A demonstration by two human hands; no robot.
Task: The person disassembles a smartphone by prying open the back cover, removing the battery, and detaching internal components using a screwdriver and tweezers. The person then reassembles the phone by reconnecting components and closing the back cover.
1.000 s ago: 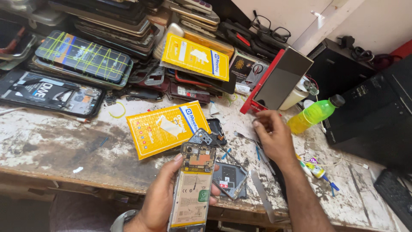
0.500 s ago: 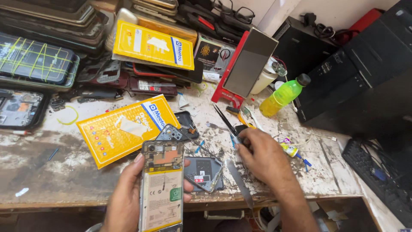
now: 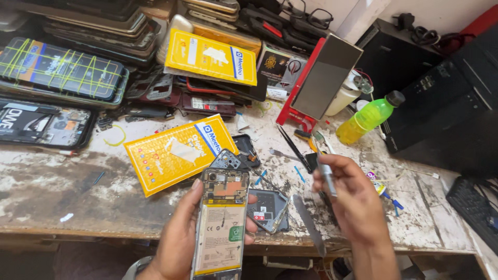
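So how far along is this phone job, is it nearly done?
The phone is already open: its back is off, with battery and circuit board bare, and a dark cover piece lies on the bench. In hand now: the left hand holds the phone, while the right hand has a slim silver tool in its grip. Nothing is closed up again, so probably only midway.
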